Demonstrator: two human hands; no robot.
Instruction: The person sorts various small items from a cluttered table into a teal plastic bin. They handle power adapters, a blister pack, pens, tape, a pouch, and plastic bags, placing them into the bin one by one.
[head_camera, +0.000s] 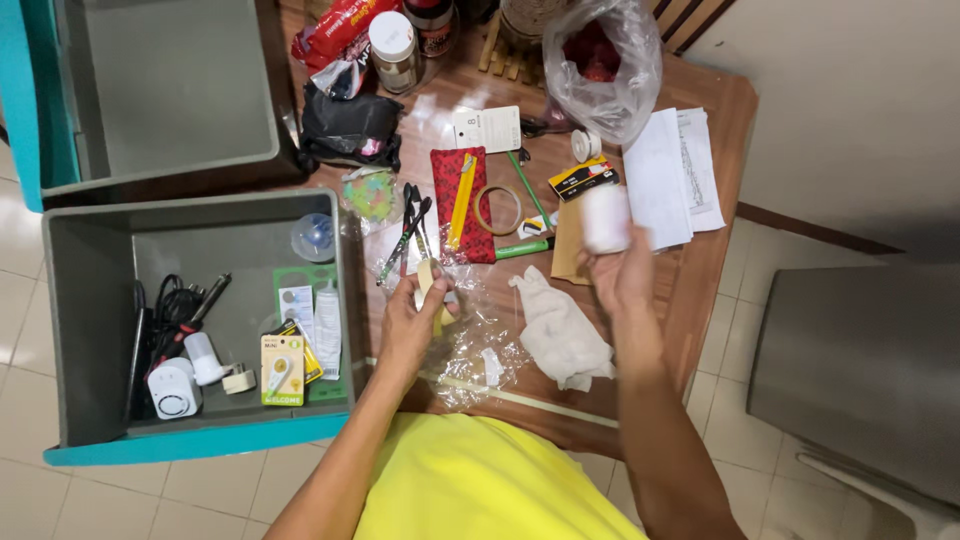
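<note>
Left hand (412, 318) is down over the wooden table (700, 290), fingers curled shut around a roll of beige masking tape (430, 288), which stands on edge in the grip, its top rim poking out above the thumb. Right hand (622, 275) is up and raised off the surface, fingers closed around a white roll (606, 218); the roll is blurred, so I cannot tell exactly what kind it is, but it sits at the fingertips, well clear of the table.

Between the two hands lies a crumpled white cloth (560, 335), nearer the right wrist. Under and just right of the left hand spreads crinkled clear plastic wrap (470, 345). Straight beyond the left grip's knuckles: black scissors (408, 225), then a red patterned pouch (462, 200) with a yellow tool (460, 200) lying on it, and a thin tape ring (498, 210) beside that. Just beyond the right hand's roll sits a small black-and-yellow box (582, 180), with white papers (672, 175) off to its outer side and a clear plastic bag (605, 60) farther out.

Out to the left of the left hand, a grey bin (95, 330) with a teal rim holds a white plug adapter (174, 390), black cables (175, 300) and a small carded package (282, 368).
</note>
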